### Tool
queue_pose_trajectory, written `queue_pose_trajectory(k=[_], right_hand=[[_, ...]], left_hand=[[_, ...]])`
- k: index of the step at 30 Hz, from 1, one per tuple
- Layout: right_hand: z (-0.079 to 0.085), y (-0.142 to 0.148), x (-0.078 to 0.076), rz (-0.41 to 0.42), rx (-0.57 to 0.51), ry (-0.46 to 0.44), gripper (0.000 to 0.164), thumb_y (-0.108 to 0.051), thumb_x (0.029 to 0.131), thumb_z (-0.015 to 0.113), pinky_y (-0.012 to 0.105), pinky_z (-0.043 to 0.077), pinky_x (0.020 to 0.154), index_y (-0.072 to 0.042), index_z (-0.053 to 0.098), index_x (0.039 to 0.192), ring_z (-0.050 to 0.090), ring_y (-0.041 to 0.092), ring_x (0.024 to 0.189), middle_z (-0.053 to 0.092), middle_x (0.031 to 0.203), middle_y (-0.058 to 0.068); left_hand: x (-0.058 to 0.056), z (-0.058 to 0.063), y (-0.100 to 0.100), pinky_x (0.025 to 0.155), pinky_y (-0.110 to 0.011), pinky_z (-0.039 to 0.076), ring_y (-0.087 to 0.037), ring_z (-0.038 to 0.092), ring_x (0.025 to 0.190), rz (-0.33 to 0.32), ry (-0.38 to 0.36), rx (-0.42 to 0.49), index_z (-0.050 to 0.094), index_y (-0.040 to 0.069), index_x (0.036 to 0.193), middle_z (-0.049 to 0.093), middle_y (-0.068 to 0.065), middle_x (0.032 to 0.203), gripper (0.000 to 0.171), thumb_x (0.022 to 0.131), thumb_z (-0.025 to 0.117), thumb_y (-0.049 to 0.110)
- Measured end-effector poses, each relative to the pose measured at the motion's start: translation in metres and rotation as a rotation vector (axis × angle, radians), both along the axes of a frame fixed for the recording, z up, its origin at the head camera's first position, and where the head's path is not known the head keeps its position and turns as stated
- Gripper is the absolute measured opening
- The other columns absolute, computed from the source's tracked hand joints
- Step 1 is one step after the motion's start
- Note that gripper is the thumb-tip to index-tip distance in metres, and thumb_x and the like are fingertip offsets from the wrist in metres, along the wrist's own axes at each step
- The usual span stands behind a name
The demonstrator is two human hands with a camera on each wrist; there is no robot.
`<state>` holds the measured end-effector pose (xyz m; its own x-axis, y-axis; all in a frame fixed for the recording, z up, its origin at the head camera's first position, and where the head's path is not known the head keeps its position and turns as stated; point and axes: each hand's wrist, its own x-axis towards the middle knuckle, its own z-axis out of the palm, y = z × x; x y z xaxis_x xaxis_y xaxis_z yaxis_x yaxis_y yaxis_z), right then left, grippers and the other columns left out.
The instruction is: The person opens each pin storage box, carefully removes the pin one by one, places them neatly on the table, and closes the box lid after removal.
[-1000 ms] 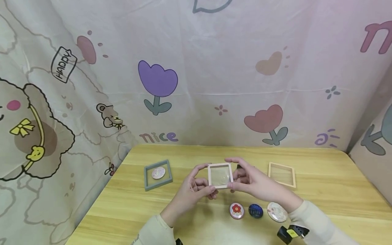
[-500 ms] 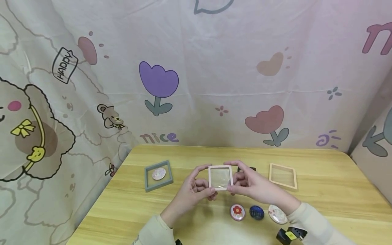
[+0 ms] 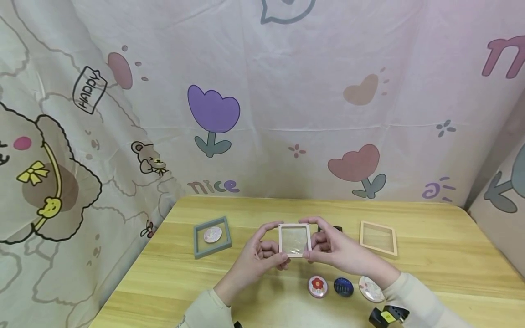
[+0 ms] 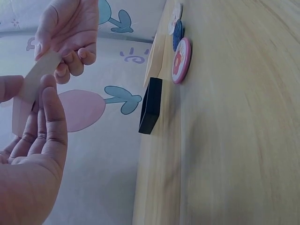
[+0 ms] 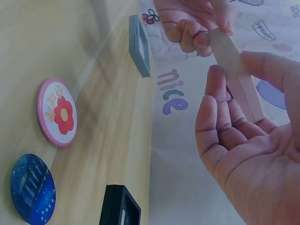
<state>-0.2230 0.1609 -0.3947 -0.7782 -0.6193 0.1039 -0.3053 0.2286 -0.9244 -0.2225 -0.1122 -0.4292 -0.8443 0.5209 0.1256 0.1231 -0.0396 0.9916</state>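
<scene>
Both hands hold up a small square pale pink frame (image 3: 295,224) with a clear film window, above the table. My left hand (image 3: 264,253) pinches its left side, thumb at the lower corner and index finger at the upper one. On the opposite side my right hand (image 3: 332,243) grips it the same way. Seen edge-on in the left wrist view, the frame (image 4: 35,82) sits between thumbs and fingers of both hands. Behind the right hand, a black frame (image 4: 151,105) stands on the table, mostly hidden in the head view.
At left, a grey frame (image 3: 212,250) surrounds a round pale badge (image 3: 213,234). A light wooden-coloured frame (image 3: 395,241) lies at right. Nearer, a red-flower badge (image 3: 317,287), a dark blue badge (image 3: 343,287) and a white badge (image 3: 371,289) form a row on the table (image 3: 156,291).
The hands keep their hold on the pink frame, which shows slightly lower in the head view, as does the whole scene. More of the black frame shows behind the right hand.
</scene>
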Motion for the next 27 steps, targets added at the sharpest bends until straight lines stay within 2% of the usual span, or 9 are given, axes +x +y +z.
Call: queue_pose_trajectory(k=[3,6,11,15,18,21,23,27], right_hand=[[-0.001,0.000,0.000,-0.004,0.008,0.007,0.071,-0.017,0.102,0.074,0.031,0.065,0.081,-0.012,0.031,0.159,0.076,0.017,0.086,0.074,0.097,0.012],[-0.001,-0.001,0.001,-0.034,0.048,0.071,0.072,-0.020,0.100,0.077,0.028,0.064,0.079,-0.012,0.035,0.158,0.073,0.014,0.088,0.072,0.102,0.010],[0.002,-0.006,0.002,-0.135,0.188,0.289,0.077,-0.028,0.089,0.088,0.027,0.060,0.083,-0.013,0.048,0.153,0.065,0.014,0.103,0.066,0.120,0.004],[0.007,-0.012,0.000,-0.185,0.330,0.470,0.078,-0.027,0.082,0.093,0.039,0.062,0.096,-0.013,0.056,0.150,0.062,0.019,0.118,0.061,0.132,0.003],[0.011,-0.018,-0.005,-0.194,0.421,0.565,0.076,-0.025,0.078,0.094,0.049,0.062,0.100,-0.012,0.061,0.146,0.064,0.022,0.120,0.063,0.132,0.003],[0.012,-0.021,-0.014,-0.196,0.468,0.581,0.075,-0.027,0.075,0.096,0.049,0.063,0.098,-0.012,0.065,0.142,0.065,0.022,0.116,0.067,0.128,0.003],[0.011,-0.022,-0.022,-0.193,0.480,0.555,0.075,-0.028,0.075,0.096,0.048,0.062,0.098,-0.010,0.066,0.141,0.065,0.022,0.113,0.068,0.124,0.003],[0.003,-0.024,-0.038,-0.200,0.496,0.498,0.075,-0.031,0.076,0.095,0.048,0.062,0.097,-0.008,0.066,0.141,0.067,0.022,0.111,0.070,0.122,0.003]], left_hand=[[0.000,-0.001,-0.001,0.082,-0.032,0.069,-0.012,0.077,0.081,-0.001,0.003,-0.003,0.033,0.022,0.166,0.073,0.000,0.091,0.082,0.097,0.076,0.005],[0.000,-0.001,-0.001,0.081,-0.032,0.068,-0.012,0.077,0.081,-0.004,0.004,-0.004,0.033,0.022,0.166,0.073,-0.001,0.091,0.082,0.098,0.075,0.005],[-0.001,-0.001,-0.001,0.080,-0.030,0.068,-0.012,0.076,0.080,-0.010,0.002,-0.017,0.033,0.022,0.166,0.072,0.000,0.091,0.081,0.098,0.075,0.006],[-0.002,-0.001,-0.003,0.080,-0.029,0.067,-0.013,0.076,0.081,-0.010,-0.001,-0.037,0.033,0.023,0.166,0.072,-0.002,0.091,0.079,0.100,0.075,0.009],[-0.003,-0.002,-0.004,0.081,-0.030,0.068,-0.014,0.076,0.082,0.005,-0.014,-0.060,0.033,0.024,0.167,0.073,-0.008,0.094,0.079,0.101,0.074,0.010],[-0.004,-0.003,-0.005,0.083,-0.032,0.068,-0.016,0.077,0.084,0.032,-0.037,-0.091,0.030,0.027,0.168,0.074,-0.018,0.101,0.082,0.101,0.074,0.013],[-0.005,-0.004,-0.006,0.086,-0.034,0.068,-0.018,0.077,0.086,0.053,-0.045,-0.117,0.027,0.027,0.169,0.073,-0.022,0.107,0.084,0.101,0.075,0.015],[-0.005,-0.007,-0.010,0.090,-0.041,0.068,-0.020,0.077,0.089,0.093,-0.042,-0.162,0.025,0.025,0.168,0.074,-0.021,0.112,0.083,0.101,0.074,0.016]])
